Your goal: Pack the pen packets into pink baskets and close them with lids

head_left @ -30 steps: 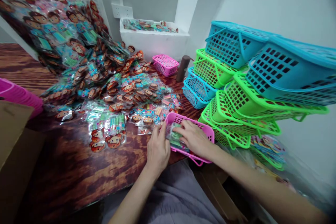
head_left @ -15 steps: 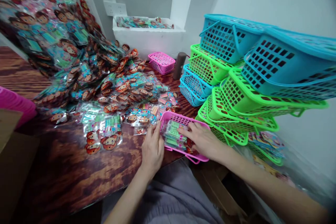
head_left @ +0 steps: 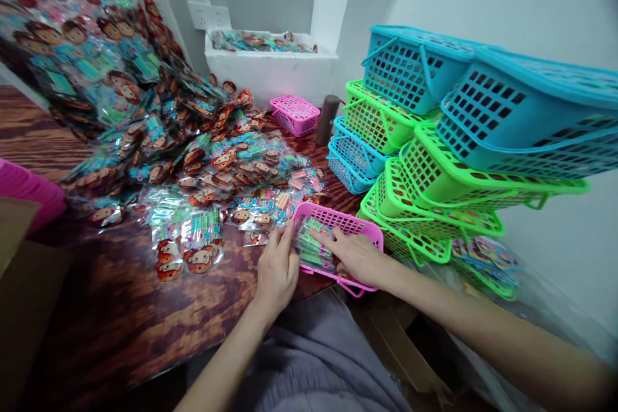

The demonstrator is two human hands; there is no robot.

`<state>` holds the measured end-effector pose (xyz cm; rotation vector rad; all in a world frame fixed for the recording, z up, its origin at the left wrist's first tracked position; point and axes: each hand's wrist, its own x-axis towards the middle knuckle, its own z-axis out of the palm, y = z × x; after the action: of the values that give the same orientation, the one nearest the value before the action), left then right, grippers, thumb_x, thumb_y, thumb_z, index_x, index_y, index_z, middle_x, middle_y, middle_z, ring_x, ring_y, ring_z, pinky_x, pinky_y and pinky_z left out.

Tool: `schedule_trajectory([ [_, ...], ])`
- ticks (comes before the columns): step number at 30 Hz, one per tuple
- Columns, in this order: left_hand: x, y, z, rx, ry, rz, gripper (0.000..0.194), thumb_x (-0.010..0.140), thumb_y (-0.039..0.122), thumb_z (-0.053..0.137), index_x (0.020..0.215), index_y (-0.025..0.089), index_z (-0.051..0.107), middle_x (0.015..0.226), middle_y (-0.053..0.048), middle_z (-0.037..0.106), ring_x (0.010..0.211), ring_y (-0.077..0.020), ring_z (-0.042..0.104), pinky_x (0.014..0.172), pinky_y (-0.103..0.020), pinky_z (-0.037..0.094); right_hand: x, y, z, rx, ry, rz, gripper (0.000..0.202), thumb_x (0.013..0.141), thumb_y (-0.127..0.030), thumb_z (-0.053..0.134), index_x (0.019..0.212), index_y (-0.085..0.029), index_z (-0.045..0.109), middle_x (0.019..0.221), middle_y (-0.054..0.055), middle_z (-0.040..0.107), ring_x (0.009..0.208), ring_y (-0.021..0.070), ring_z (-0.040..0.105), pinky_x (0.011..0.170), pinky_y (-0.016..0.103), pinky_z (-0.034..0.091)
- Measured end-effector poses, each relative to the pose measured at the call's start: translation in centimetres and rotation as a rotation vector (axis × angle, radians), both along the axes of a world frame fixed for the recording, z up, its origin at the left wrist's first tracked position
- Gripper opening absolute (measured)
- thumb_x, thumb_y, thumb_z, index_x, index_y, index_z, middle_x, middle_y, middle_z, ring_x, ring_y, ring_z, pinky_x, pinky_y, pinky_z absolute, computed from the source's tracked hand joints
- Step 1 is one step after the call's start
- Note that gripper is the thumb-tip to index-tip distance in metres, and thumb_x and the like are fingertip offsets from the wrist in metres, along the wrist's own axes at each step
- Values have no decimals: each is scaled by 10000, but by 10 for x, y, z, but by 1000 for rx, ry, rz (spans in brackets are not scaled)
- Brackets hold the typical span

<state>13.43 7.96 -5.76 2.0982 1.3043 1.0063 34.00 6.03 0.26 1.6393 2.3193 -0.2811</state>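
Observation:
A pink plastic basket (head_left: 355,224) stands near the table's front edge, with its handle folded down on my side. Inside lie clear packets (head_left: 309,248) with green sticks and printed cartoon-head cards. My left hand (head_left: 277,270) grips the basket's left end, fingers along the rim. Reaching in from the right, my right hand (head_left: 355,257) rests on the packets with its index finger stretched out over them and nothing visibly grasped. Its other fingertips are partly hidden. Left of the basket, more packets (head_left: 193,238) lie flat on the wood-patterned table (head_left: 203,315).
A large heap of packets (head_left: 145,122) covers the back left. Behind stand a white foam box (head_left: 270,71), a closed pink basket (head_left: 295,116) and a dark cylinder (head_left: 328,120). Stacked blue baskets (head_left: 405,71) and green baskets (head_left: 376,116) rise at the right. A cardboard box (head_left: 29,309) is at left.
My right hand has shifted slightly left within the basket, its index finger farther across the packets. My left hand keeps its place at the rim. The view has moved a little.

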Motion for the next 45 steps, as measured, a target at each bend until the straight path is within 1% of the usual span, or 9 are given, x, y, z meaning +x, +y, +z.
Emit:
schedule_trajectory([
  [3,-1,1,3,-28,-9,-15,590,922,155,339,1506,214,400,1254,-98,534,1155,-223,565,995,-362,475,0,-4,15,86,-17,-31,965,709,-104,703,1548,-347,292,1192,115,546,993,269,597,797,343,463],
  [7,1,0,3,-50,-58,-15,605,908,138,351,1505,220,400,1281,-100,524,1179,-225,553,1006,-363,469,3,-6,20,-41,193,98,371,810,-96,573,1128,-250,683,1070,73,621,975,221,592,805,308,440],
  [10,4,-5,2,-71,-108,25,663,849,102,384,1499,232,415,1287,-100,529,1174,-232,555,1012,-371,473,4,-4,1,-239,326,88,223,860,-108,507,857,-221,699,912,50,690,862,199,628,761,290,431],
  [18,2,-8,16,-167,-172,-14,561,961,269,464,1516,259,383,1331,-98,542,1241,-249,531,1072,-399,453,13,15,-50,-328,521,-50,287,867,-315,429,785,-272,700,896,76,735,853,250,669,781,327,479],
  [25,-93,2,17,-139,-3,300,279,972,305,506,1194,245,662,1173,-52,671,1096,-191,632,984,-311,502,20,19,-27,-201,451,-176,282,816,-402,438,673,-298,658,827,85,736,856,302,682,797,384,494],
  [31,-185,50,3,-253,157,807,533,934,389,551,1376,102,476,1348,-235,538,1280,-371,472,1080,-560,333,-90,23,5,139,578,-368,416,949,-488,336,1127,-291,656,1104,101,738,963,302,686,822,372,499],
  [37,-179,77,-4,-394,190,809,483,894,375,599,1278,86,548,1239,-248,603,1133,-367,600,931,-440,443,-241,98,-44,133,592,-263,531,959,-338,428,1425,-81,443,1308,228,620,1224,323,584,997,411,434],
  [41,-175,67,-14,-446,128,750,205,892,236,577,1066,148,636,984,-120,698,942,-260,663,804,-321,461,-265,130,-63,100,671,-417,717,902,-372,549,1487,-34,309,1334,256,587,1217,313,595,956,369,461],
  [45,-163,34,-28,-449,25,729,197,898,209,577,1085,155,604,811,-29,671,766,-189,642,690,-261,450,-253,113,-71,68,696,-272,795,831,-338,642,1500,-80,298,1322,182,609,1208,285,593,966,337,456],
])
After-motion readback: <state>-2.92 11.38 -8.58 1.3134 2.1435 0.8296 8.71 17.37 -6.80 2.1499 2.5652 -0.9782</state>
